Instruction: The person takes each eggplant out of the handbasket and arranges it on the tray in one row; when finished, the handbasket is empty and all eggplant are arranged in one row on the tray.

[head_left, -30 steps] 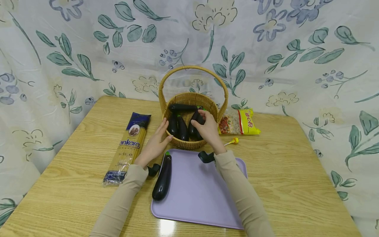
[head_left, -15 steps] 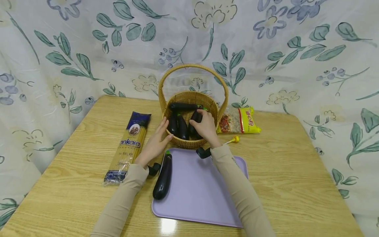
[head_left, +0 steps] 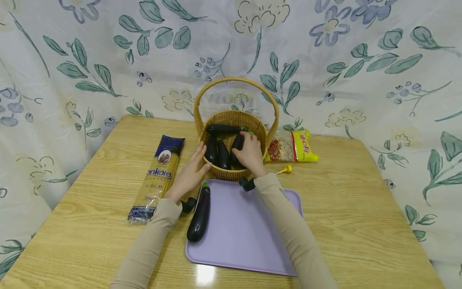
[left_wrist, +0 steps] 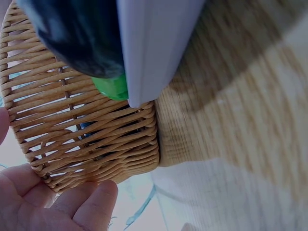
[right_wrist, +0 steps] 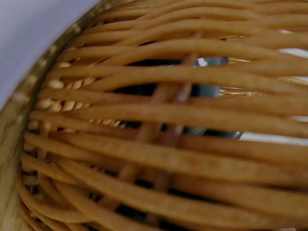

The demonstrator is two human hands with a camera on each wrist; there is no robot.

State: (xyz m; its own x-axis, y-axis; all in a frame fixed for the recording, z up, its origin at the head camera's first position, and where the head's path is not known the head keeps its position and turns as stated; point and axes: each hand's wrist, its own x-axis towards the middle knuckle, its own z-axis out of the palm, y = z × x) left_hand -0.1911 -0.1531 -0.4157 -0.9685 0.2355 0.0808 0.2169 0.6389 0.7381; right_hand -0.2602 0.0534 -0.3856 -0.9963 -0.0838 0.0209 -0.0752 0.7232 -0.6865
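A wicker basket (head_left: 227,175) with a tall handle stands at the table's back and contains several dark eggplants (head_left: 223,129). My right hand (head_left: 252,155) reaches over its front right rim and holds one eggplant (head_left: 237,143) between thumb and fingers; the hand covers part of it. Against the basket's left side rests my left hand (head_left: 189,176), thumb near the front rim and fingers extended; the left wrist view shows its fingers (left_wrist: 98,202) touching the weave. One eggplant (head_left: 199,214) lies along the left edge of a lilac tray (head_left: 242,233). Only wicker (right_wrist: 168,115) fills most of the right wrist view.
A spaghetti pack (head_left: 157,176) lies left of the basket. To the right are a yellow-ended food bag (head_left: 288,147) and a yellow-wrapped lollipop (head_left: 287,169). The floral curtain (head_left: 231,48) hangs behind the wooden table (head_left: 353,208).
My right hand has shifted slightly within the basket, its wrist moving a little left and up. The left hand stays at the basket's side. The tray and its eggplant keep their places.
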